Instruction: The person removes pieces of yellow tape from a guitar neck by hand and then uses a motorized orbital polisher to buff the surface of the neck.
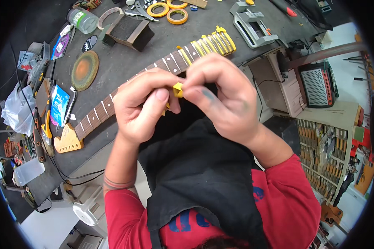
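A piece of yellow masking tape is stretched between my two hands in front of my chest. My left hand is closed, thumb and fingers gripping the tape, with more yellow showing under the thumb. My right hand pinches the tape's other end between thumb and forefinger, slightly blurred. Behind them a guitar neck lies diagonally on the bench, its headstock at the near left. Strips of yellow tape cover the fretboard between the frets at its far right end. My hands hide part of the neck.
Rolls of yellow tape and a dark block lie at the back of the dark bench. A grey vise stands at the far right. Left are a round disc, a clear jar and a plastic bag.
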Demonstrator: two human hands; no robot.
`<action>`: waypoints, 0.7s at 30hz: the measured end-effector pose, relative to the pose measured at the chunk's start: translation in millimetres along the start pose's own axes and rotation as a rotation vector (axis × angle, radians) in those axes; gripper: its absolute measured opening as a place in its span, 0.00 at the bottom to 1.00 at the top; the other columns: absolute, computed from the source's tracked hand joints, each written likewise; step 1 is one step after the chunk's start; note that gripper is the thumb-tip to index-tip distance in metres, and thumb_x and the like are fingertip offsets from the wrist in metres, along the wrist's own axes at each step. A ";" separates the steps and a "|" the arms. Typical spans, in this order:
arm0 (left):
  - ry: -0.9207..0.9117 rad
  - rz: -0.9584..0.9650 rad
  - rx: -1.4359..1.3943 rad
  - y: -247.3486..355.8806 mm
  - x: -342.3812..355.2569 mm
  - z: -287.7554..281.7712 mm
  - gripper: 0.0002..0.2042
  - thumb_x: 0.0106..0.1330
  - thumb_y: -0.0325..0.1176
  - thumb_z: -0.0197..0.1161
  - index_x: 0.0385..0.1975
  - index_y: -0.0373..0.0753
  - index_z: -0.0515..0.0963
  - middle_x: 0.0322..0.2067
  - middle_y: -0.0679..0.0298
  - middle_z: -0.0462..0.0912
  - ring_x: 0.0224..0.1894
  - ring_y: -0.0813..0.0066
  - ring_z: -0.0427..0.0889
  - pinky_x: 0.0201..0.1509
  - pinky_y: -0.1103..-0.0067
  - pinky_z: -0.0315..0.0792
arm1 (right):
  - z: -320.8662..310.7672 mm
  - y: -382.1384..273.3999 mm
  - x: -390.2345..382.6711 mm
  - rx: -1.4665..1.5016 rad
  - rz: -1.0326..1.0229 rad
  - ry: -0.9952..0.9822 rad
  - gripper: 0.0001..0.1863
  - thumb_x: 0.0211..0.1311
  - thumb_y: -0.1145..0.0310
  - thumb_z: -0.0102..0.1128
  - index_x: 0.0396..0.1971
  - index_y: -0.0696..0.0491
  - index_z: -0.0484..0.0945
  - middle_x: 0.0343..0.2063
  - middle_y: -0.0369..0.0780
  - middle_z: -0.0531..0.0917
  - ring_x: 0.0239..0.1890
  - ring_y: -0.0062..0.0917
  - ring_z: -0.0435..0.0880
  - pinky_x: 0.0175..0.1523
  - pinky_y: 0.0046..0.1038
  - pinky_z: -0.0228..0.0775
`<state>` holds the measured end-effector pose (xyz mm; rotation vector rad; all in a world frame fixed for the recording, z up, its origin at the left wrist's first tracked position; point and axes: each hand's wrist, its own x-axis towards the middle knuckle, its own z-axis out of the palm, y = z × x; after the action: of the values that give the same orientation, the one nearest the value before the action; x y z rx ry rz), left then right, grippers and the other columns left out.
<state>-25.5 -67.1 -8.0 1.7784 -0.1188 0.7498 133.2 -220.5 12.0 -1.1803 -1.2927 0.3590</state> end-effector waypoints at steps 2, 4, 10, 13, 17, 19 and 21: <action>0.183 -0.176 -0.250 6.0 -10.1 12.9 0.14 0.77 0.26 0.56 0.53 0.25 0.84 0.39 0.48 0.91 0.32 0.69 0.89 0.40 0.75 0.81 | 3.0 -8.0 -10.3 -0.011 -0.047 0.038 0.07 0.70 0.74 0.75 0.43 0.57 0.84 0.40 0.40 0.86 0.41 0.31 0.85 0.51 0.31 0.78; 0.291 -0.254 -0.395 5.1 -16.9 23.5 0.18 0.83 0.31 0.55 0.60 0.23 0.82 0.45 0.44 0.91 0.36 0.66 0.91 0.44 0.73 0.84 | 4.6 -11.0 -15.1 -0.037 -0.103 0.059 0.09 0.70 0.72 0.76 0.43 0.56 0.84 0.41 0.42 0.87 0.41 0.32 0.86 0.52 0.33 0.79; 0.461 -0.303 -0.564 8.6 -32.1 52.3 0.21 0.86 0.37 0.52 0.59 0.23 0.82 0.56 0.39 0.89 0.53 0.58 0.92 0.62 0.67 0.83 | 11.3 -8.3 -25.5 -0.210 -0.083 0.065 0.10 0.68 0.76 0.75 0.46 0.54 0.86 0.44 0.40 0.90 0.46 0.33 0.89 0.55 0.34 0.78; 0.505 -0.339 -0.539 10.7 -37.9 61.8 0.22 0.87 0.39 0.50 0.57 0.24 0.83 0.59 0.40 0.88 0.60 0.58 0.89 0.69 0.65 0.80 | 18.1 -2.3 -29.2 -0.308 -0.135 0.095 0.13 0.64 0.79 0.76 0.46 0.52 0.86 0.43 0.38 0.90 0.47 0.34 0.90 0.56 0.35 0.75; 0.568 -0.401 -0.627 24.7 -44.5 78.8 0.23 0.87 0.40 0.50 0.61 0.24 0.82 0.65 0.41 0.84 0.67 0.56 0.84 0.73 0.63 0.76 | 23.4 4.1 -38.0 -0.060 0.059 0.263 0.14 0.61 0.79 0.77 0.45 0.52 0.85 0.42 0.38 0.89 0.45 0.33 0.88 0.54 0.35 0.74; 0.566 -0.444 -0.689 30.5 -46.4 83.1 0.24 0.87 0.40 0.50 0.66 0.23 0.79 0.66 0.42 0.83 0.68 0.55 0.83 0.74 0.63 0.77 | 20.6 5.1 -36.9 -0.208 -0.017 0.214 0.13 0.61 0.79 0.78 0.42 0.52 0.85 0.41 0.37 0.87 0.44 0.31 0.86 0.55 0.34 0.75; 0.501 -0.400 -0.701 27.2 -48.1 86.0 0.24 0.86 0.37 0.52 0.70 0.23 0.75 0.67 0.43 0.82 0.69 0.54 0.83 0.73 0.61 0.79 | 19.9 6.2 -40.4 -0.270 -0.027 0.168 0.17 0.60 0.79 0.79 0.46 0.52 0.83 0.42 0.37 0.84 0.44 0.30 0.86 0.55 0.33 0.75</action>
<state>-38.8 -167.1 -24.5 0.8775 0.2760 0.7204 105.5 -239.9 -18.4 -1.3870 -1.2337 0.0632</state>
